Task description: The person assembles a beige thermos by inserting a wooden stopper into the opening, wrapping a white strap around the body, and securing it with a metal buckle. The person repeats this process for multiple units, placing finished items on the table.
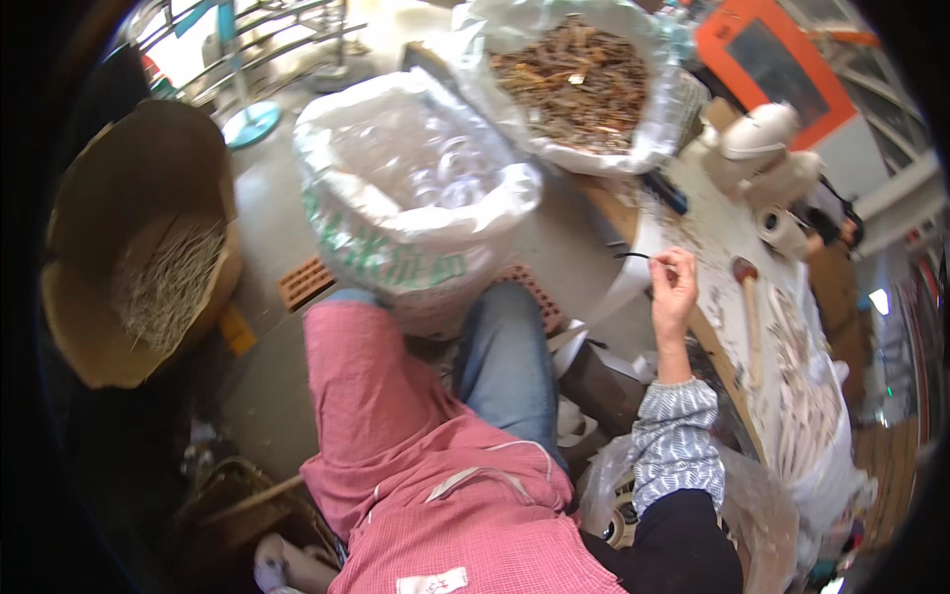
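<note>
My right hand [675,282] is raised beside the workbench at the right, its fingertips closed in a pinch. A thin, curved black strip [631,255] sticks out from them to the left. Under the hand hangs a pale translucent sheet [633,279] at the bench edge. A patterned grey sleeve cover [676,436] wraps my right forearm. I cannot find my left hand in the picture. Between and beyond my knees stands a large white sack [416,238], filled with clear plastic pieces [435,163].
Behind that sack, another sack holds brown strips [574,84]. To the left stands a deep brown tub [84,327] with thin pale sticks [173,282]. On the bench [708,223] lie a wooden-handled tool [747,307] and pale rolls [782,233]. Bricks [305,282] lie by the sack.
</note>
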`<action>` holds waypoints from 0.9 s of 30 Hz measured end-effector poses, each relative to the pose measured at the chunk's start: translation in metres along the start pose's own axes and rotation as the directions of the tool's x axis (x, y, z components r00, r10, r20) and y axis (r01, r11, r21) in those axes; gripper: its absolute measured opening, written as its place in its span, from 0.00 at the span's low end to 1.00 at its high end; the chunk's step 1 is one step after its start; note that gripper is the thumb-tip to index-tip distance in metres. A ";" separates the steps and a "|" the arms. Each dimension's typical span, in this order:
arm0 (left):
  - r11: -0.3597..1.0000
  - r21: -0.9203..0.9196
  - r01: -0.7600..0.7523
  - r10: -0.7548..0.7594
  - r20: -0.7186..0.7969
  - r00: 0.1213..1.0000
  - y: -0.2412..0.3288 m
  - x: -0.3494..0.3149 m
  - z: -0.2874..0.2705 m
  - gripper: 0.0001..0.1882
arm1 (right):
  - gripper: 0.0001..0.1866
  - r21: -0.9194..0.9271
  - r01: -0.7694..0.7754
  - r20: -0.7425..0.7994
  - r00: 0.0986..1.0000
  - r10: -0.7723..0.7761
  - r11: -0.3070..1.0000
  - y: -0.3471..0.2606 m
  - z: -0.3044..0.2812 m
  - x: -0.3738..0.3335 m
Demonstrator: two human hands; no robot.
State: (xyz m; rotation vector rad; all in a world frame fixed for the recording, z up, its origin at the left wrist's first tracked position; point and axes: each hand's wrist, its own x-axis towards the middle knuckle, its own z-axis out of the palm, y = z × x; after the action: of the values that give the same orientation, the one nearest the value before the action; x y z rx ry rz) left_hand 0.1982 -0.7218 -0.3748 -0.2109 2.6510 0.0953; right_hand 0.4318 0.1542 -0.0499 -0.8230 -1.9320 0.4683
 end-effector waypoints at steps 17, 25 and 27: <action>-0.645 -0.080 -0.760 0.763 -0.003 -0.646 0.533 -0.215 -0.247 0.04 | 0.58 0.615 -0.599 0.608 0.774 0.175 0.513 -0.057 0.129 -0.080; -0.221 -0.105 -0.970 0.795 -0.595 -0.117 0.707 -0.144 -0.325 0.32 | 0.66 0.697 -0.310 0.408 0.913 -0.002 0.647 -0.059 0.165 -0.052; -0.158 -0.238 -0.958 0.855 -0.519 -0.012 0.751 -0.132 -0.342 0.34 | 0.63 0.633 -0.225 0.434 0.895 -0.099 0.741 -0.061 0.172 -0.046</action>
State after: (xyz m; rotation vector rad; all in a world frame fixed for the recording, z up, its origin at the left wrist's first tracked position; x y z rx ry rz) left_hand 0.0340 0.0000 0.0122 1.7463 2.1354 1.4246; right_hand 0.2735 0.0811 -0.1225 -0.3056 -1.9083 1.4119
